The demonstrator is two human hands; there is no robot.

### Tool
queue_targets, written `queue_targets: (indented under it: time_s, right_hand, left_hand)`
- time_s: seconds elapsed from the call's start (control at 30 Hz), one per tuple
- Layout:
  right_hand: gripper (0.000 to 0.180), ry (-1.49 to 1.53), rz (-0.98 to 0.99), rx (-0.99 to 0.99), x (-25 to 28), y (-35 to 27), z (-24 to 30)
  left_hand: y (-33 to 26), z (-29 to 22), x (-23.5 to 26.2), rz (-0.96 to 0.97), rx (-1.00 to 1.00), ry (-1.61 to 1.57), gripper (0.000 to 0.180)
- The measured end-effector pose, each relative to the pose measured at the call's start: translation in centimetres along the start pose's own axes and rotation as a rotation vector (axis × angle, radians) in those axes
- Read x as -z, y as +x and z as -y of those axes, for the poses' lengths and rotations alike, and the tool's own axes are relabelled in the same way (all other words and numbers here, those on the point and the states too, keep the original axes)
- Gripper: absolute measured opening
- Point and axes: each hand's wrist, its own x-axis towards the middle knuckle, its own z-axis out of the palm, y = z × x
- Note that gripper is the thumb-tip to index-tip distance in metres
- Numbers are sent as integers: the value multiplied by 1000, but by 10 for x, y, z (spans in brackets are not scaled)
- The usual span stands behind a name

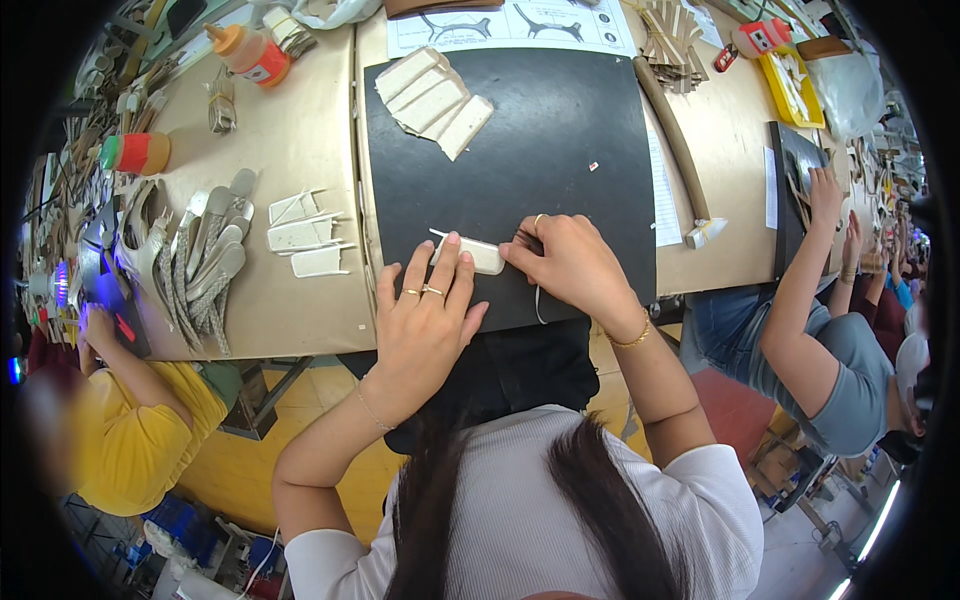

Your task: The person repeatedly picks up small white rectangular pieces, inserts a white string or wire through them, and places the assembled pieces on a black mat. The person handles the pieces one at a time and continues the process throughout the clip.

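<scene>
A small white padded piece [487,259] lies on the black mat [560,130] near its front edge. My left hand [425,300] rests on it with fingers stretched out and spread, the fingertips holding it down. At the piece's right end, my right hand [570,262] is closed in a pinch. A thin white strip [540,305] hangs out below that hand and seems to run into the pinch; the fingertips partly hide it. Another narrow end sticks out past my left fingertips. Farther up the mat lies a row of overlapping cream pieces [432,98].
Three white pieces with strip ends [305,235] lie left of the mat, beside a pile of grey straps [205,250]. Glue bottles [255,55] stand at the far left. A wooden-handled hammer [675,140] lies to the right. Co-workers sit at both sides.
</scene>
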Motion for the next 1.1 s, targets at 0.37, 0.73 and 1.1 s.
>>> queue_targets:
  time_s: [0.37,0.73,1.1]
  right_hand:
    - [19,-55,-203,121,-7,-25,0]
    - [45,-172,-367,372,-29,-54,-16]
    - [45,-296,-344,403,-28,-53,-23]
  left_hand:
    - [12,-6,0,-11,-57,95,52]
    - [17,-9,-2,-6,-29,1,47]
    - [22,-6,3,10,-44,-49,40]
